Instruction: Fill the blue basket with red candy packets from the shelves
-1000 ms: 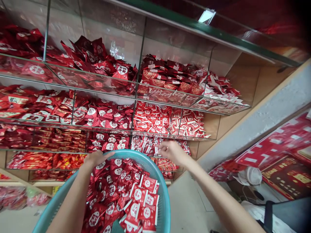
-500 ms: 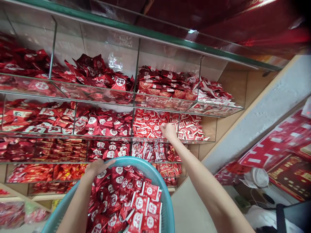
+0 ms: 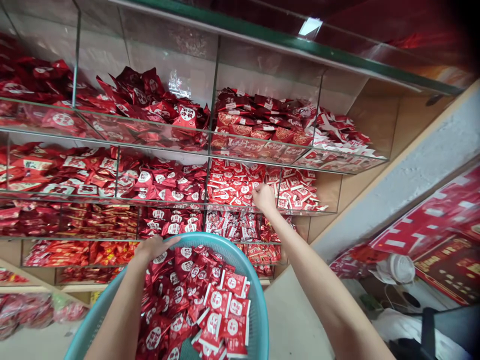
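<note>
My left hand (image 3: 152, 247) is closed on the rim of a teal plastic basket (image 3: 262, 315). Dark red wrapped packets (image 3: 176, 295) fill much of it, with brighter red and white packets (image 3: 230, 310) piled on the right side. My right hand (image 3: 264, 198) reaches into a glass-fronted shelf compartment full of small red and white packets (image 3: 234, 187). Its fingers are curled in against these packets; what they hold, if anything, is hidden. A bare patch of basket bottom shows near the lower edge.
Glass shelves with dividers (image 3: 320, 112) rise in tiers, holding several kinds of red packets (image 3: 258, 117). A thick glass edge (image 3: 262, 37) crosses above my hands. At right are a pale wall (image 3: 431, 145), a white cup-shaped item (image 3: 401, 268) and a dark red box (image 3: 448, 270).
The view has shifted slightly, with the upper shelves appearing larger. My right hand stays at the same compartment with fingers curled. My left hand still grips the basket rim.
</note>
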`<move>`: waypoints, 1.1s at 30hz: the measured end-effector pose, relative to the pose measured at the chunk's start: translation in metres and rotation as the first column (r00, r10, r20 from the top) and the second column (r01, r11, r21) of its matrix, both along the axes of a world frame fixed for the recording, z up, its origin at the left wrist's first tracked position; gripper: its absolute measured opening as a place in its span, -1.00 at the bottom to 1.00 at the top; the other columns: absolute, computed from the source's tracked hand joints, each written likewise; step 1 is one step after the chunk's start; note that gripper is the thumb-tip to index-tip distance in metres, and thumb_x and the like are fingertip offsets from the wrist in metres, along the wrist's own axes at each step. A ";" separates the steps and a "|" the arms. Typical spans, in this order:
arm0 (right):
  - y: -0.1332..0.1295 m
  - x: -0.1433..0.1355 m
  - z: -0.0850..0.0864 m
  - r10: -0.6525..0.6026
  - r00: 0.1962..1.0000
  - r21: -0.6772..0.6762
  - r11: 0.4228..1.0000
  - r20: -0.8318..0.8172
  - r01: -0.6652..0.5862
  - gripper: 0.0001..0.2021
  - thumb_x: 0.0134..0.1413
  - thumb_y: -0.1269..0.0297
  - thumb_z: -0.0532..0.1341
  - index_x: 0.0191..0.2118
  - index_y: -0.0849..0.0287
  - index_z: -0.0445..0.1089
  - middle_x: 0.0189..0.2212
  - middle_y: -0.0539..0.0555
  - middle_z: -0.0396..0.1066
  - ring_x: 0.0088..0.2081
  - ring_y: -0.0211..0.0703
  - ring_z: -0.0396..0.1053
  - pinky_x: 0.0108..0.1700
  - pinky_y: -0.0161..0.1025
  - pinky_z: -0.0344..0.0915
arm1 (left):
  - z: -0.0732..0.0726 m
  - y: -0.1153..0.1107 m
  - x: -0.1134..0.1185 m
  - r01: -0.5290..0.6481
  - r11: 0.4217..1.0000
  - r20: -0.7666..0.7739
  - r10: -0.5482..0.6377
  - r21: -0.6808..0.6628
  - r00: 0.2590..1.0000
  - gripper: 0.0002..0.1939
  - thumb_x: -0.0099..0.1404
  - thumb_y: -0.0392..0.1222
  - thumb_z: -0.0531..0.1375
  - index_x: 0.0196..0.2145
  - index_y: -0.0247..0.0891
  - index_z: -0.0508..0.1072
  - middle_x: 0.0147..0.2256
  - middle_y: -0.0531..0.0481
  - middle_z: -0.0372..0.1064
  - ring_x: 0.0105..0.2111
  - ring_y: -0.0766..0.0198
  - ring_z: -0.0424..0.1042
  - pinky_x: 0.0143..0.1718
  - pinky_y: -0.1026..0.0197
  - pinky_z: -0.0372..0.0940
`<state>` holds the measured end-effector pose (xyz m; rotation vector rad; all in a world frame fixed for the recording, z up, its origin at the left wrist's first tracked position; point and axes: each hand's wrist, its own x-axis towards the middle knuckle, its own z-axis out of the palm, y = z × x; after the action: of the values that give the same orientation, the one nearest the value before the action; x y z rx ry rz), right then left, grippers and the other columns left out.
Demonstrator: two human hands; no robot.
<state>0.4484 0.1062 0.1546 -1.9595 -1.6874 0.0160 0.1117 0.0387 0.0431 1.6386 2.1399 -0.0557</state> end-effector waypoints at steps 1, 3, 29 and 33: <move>-0.002 0.001 0.000 0.019 1.000 0.038 0.999 -0.001 -0.019 -0.82 0.03 0.34 0.04 -0.44 0.23 0.36 -0.49 0.16 0.37 -0.44 -0.17 0.30 -0.40 -0.29 0.11 | 0.000 0.000 0.000 0.003 1.000 -0.004 -0.003 -0.004 1.000 -0.01 -0.15 0.55 -0.16 -0.24 -0.44 0.48 -0.13 -0.45 0.40 -0.11 -0.20 0.38 -0.17 -0.01 0.26; -0.008 0.004 0.000 0.072 0.997 0.137 0.988 0.002 -0.072 -0.82 0.04 0.34 0.02 -0.43 0.22 0.33 -0.54 0.11 0.34 -0.48 -0.18 0.26 -0.40 -0.29 0.09 | 0.000 0.000 0.001 0.003 1.000 -0.012 -0.003 -0.014 1.000 -0.01 -0.15 0.55 -0.16 -0.25 -0.44 0.48 -0.13 -0.44 0.40 -0.11 -0.20 0.38 -0.17 0.00 0.26; -0.139 0.012 -0.062 0.472 0.415 -0.320 0.271 -0.778 -0.908 -0.84 0.08 0.22 0.14 -0.29 0.21 0.28 -0.53 -0.06 0.30 -0.52 -0.36 0.31 -0.51 -0.40 0.19 | 0.007 -0.004 0.007 -0.027 0.999 -0.029 0.025 -0.043 0.999 0.01 -0.14 0.55 -0.15 -0.19 -0.46 0.46 -0.08 -0.44 0.37 -0.08 -0.20 0.36 -0.16 0.02 0.25; -0.142 0.016 -0.074 0.528 0.386 -0.299 0.245 -0.757 -0.922 -0.85 0.07 0.24 0.15 -0.29 0.23 0.30 -0.51 -0.04 0.31 -0.48 -0.37 0.29 -0.42 -0.37 0.22 | 0.007 -0.004 0.008 -0.042 0.999 -0.030 0.041 -0.034 0.999 0.02 -0.15 0.55 -0.13 -0.16 -0.46 0.45 -0.08 -0.43 0.38 -0.09 -0.20 0.36 -0.17 0.01 0.26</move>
<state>0.4641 -0.0353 0.0809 -1.0000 -2.2165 1.6758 0.1194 0.0342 0.0505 1.5830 2.1813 -0.1037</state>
